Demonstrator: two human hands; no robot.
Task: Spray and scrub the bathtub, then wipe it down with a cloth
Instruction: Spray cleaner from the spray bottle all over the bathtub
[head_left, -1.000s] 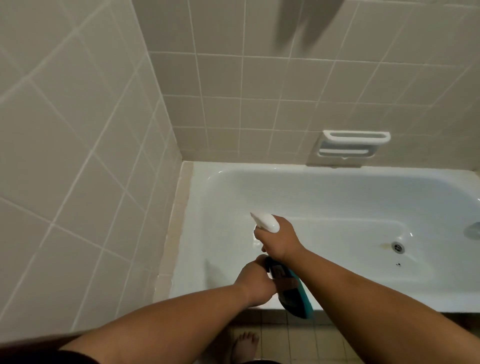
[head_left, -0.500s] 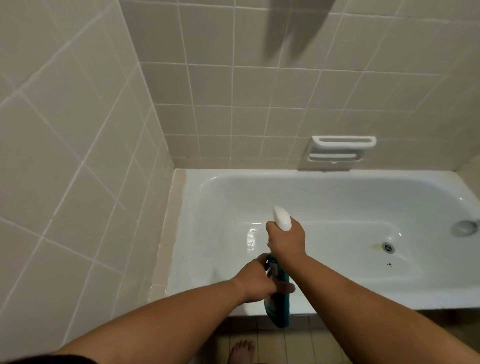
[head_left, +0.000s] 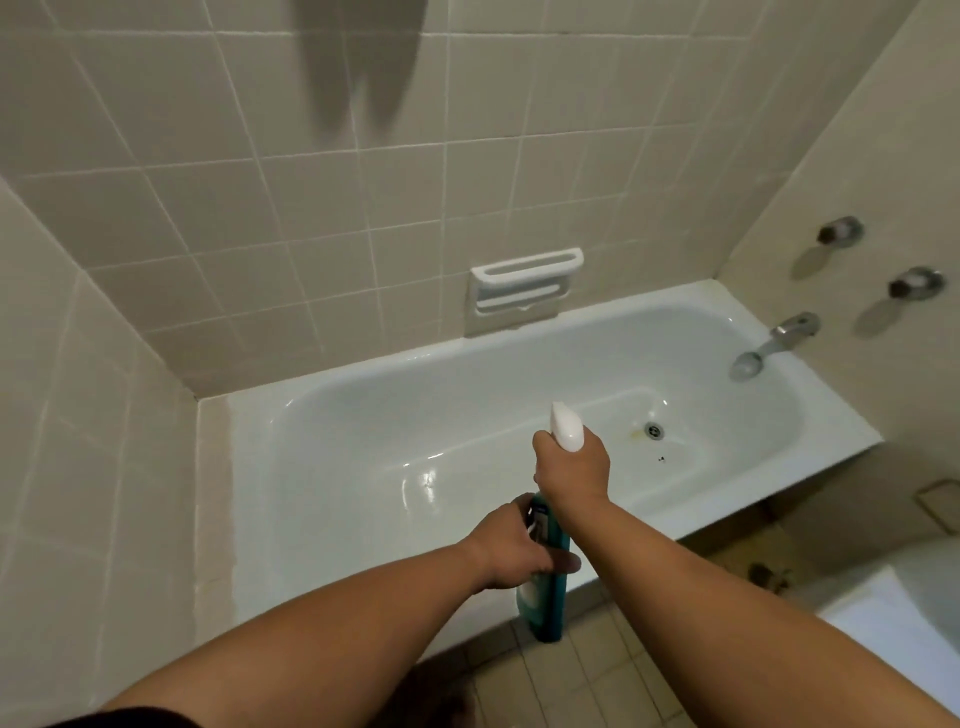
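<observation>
**Stage of work.** The task is judged to be at its first step, the spraying. No foam, film or streaks of cleaner can be made out on the bathtub (head_left: 395, 364), though a thin mist would be hard to tell on the glossy white enamel.

**Hands.** The spray bottle (head_left: 545, 608) is held upright above the near rim of the tub, its white trigger head aimed towards the basin floor. The right hand (head_left: 571, 467) is wrapped round the neck just below the trigger head; whether the trigger is being squeezed cannot be told, as the fingers are hidden. The left hand (head_left: 511, 551) is curled round the teal body lower down, steadying it.

**Condition of the tub.** A yellowish stain (head_left: 635, 432) is noted just beside the drain (head_left: 654, 430), and small dark specks (head_left: 661, 458) lie near it. These are untreated as far as can be seen.

**Outstanding.** Scrubbing and the wipe-down are judged not yet begun. No brush, sponge or cloth is in view.
</observation>
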